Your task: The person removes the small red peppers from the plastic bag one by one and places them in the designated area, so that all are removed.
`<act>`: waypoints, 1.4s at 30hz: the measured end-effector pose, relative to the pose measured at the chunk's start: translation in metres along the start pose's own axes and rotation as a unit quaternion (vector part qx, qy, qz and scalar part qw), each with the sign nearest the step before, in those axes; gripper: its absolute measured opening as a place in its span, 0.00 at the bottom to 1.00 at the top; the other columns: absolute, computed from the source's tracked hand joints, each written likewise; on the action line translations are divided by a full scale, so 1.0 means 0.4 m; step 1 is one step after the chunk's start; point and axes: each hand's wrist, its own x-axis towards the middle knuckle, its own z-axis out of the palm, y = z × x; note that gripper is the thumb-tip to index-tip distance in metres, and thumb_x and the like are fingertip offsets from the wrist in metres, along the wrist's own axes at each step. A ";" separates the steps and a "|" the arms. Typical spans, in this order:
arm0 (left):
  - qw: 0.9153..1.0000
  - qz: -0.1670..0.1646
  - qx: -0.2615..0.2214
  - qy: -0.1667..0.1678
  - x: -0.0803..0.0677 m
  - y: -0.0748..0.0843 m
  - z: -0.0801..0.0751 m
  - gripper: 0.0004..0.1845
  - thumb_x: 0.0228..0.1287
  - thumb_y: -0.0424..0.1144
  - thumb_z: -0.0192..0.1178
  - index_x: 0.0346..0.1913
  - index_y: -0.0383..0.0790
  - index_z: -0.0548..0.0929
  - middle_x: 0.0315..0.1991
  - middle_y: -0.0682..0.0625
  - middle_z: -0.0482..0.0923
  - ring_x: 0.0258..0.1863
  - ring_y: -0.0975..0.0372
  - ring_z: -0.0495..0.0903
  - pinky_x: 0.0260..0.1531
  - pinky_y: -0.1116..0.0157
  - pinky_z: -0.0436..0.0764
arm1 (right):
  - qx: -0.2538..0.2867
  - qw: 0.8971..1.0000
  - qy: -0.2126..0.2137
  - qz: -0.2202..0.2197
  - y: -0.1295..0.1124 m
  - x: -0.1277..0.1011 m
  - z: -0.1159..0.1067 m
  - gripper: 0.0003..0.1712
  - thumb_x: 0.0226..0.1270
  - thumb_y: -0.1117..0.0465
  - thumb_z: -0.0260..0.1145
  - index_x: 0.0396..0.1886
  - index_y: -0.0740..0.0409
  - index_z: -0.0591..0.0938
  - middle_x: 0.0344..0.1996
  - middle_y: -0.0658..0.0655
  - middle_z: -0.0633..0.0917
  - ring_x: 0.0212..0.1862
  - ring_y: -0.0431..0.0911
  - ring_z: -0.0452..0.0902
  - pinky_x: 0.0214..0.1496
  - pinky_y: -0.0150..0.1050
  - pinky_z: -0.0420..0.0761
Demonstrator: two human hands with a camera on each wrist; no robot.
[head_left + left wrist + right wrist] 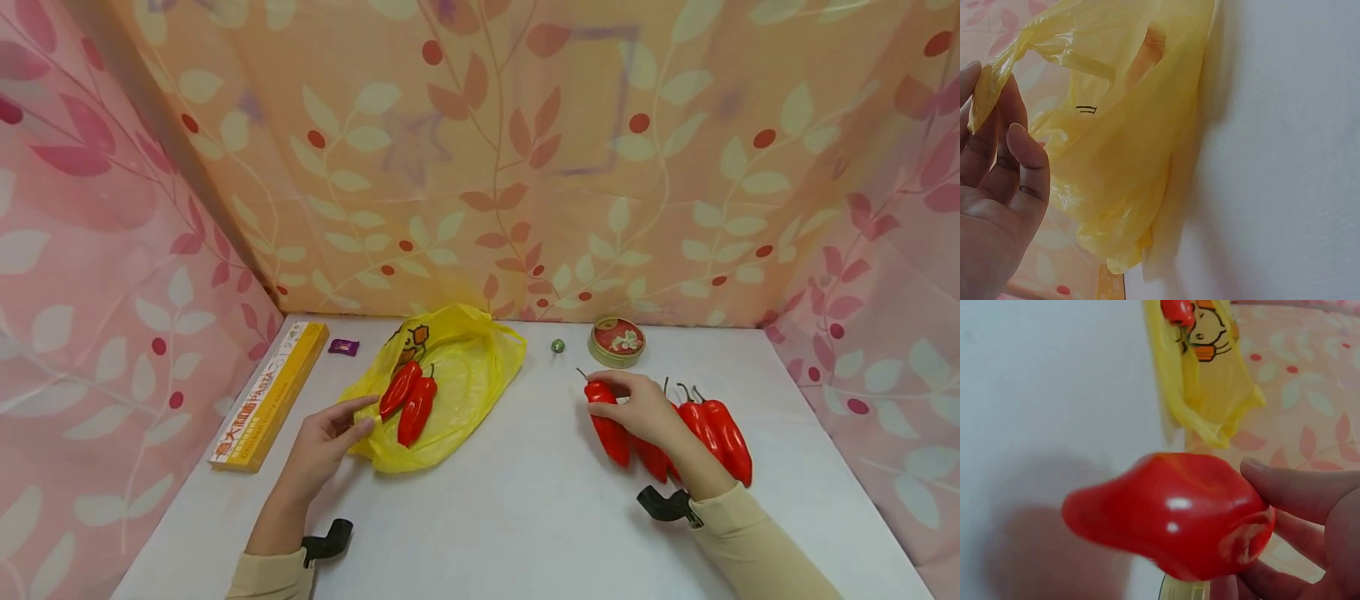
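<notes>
Soft, even, warm light fills my head view, with faint shadows under the hands and curtains bowing at the edges, while on my right wrist feed the red pepper [1172, 515] shows small glare spots and motion blur, its shadow falling toward eight o'clock.

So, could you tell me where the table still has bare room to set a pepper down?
The white table is bare between the yellow bag and the right hand, and along the near edge. It is crowded around the loose red peppers at the right and by the tin.
</notes>
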 end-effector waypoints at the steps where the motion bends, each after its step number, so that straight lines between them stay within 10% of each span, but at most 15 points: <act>1: 1.000 -0.002 0.001 0.000 0.000 0.000 0.000 0.24 0.68 0.51 0.66 0.65 0.50 0.81 0.63 0.47 0.76 0.54 0.55 0.69 0.47 0.75 0.79 | -0.008 1.000 0.005 0.004 0.006 -0.004 -0.001 0.30 0.63 0.48 0.74 0.65 0.45 0.79 0.58 0.62 0.81 0.58 0.59 0.75 0.45 0.48 0.86; 29: 1.000 0.002 -0.006 -0.002 0.012 -0.007 -0.002 0.25 0.65 0.54 0.67 0.63 0.53 0.83 0.61 0.49 0.78 0.53 0.53 0.71 0.45 0.73 0.81 | -0.200 0.980 0.014 -0.019 0.049 -0.008 0.018 0.32 0.59 0.49 0.77 0.62 0.52 0.82 0.60 0.66 0.77 0.57 0.61 0.70 0.43 0.57 0.84; 42: 1.000 0.007 -0.010 -0.006 0.007 -0.009 -0.004 0.25 0.67 0.52 0.66 0.64 0.49 0.82 0.62 0.47 0.77 0.54 0.53 0.71 0.46 0.73 0.81 | -0.107 0.990 0.031 -0.085 -0.020 -0.003 -0.005 0.28 0.62 0.51 0.75 0.61 0.53 0.82 0.55 0.61 0.84 0.54 0.58 0.77 0.47 0.53 0.84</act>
